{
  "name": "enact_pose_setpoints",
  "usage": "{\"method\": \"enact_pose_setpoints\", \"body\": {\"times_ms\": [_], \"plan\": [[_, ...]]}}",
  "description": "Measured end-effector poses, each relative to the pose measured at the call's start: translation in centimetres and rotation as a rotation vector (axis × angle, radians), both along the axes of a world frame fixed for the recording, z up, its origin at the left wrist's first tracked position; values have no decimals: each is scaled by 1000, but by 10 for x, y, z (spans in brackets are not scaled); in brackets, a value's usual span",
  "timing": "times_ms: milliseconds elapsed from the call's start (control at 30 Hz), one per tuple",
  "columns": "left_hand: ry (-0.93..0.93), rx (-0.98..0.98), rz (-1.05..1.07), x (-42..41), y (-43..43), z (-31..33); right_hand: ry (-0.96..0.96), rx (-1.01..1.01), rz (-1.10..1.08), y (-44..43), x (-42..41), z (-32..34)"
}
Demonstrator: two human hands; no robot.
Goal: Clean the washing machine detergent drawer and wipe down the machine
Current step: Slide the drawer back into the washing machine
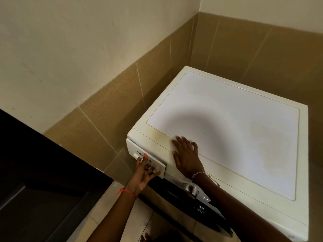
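The left hand's fingers [146, 167] are spread across the white face of the detergent drawer [135, 151]. One orange-nailed finger points up over the printed brand name and another splays out toward 3 o'clock, at the drawer's right edge. The middle ones seem to dip into the handle recess, though the view is too dim to tell whether they hook it or only press on it. The left hand [142, 175] reaches in from 6 o'clock, a red string bracelet [126, 191] round its wrist.

The right hand [186, 155] lies palm down with straight, slightly spread fingers on the top of the washing machine [236, 130], near its front edge, just to the 2 o'clock side of the drawer. A beaded bracelet [198, 174] circles that wrist.

The drawer sits at the machine's upper front corner, at about 8 o'clock of the white top panel, and stands a little proud of the front, a dark gap showing along its right side. A silver dial [190, 189] sits on the black control panel toward 5 o'clock of the drawer, partly behind the right forearm.

The machine stands in a corner of tan-tiled wall [108, 105], with a dark cabinet [43, 172] at 9 o'clock and pale floor tiles [111, 203] below.
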State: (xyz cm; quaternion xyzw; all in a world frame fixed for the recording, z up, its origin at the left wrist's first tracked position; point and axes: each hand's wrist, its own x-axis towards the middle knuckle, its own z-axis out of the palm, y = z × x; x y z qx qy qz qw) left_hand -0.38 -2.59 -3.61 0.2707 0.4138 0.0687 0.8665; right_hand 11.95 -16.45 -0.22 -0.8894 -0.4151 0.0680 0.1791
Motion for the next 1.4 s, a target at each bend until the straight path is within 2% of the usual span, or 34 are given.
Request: {"method": "enact_pose_setpoints", "body": {"times_ms": [267, 400, 800, 1400], "plan": [[-37, 49, -49, -53, -2, -5, -7, -15, -8, 0, 1, -3], [-27, 33, 19, -62, -7, -3, -2, -4, -10, 0, 0, -3], [31, 11, 41, -126, -6, -8, -5, 7, -1, -1, 1, -3], [7, 31, 83, -121, -14, -7, -12, 5, 2, -1, 0, -3]]}}
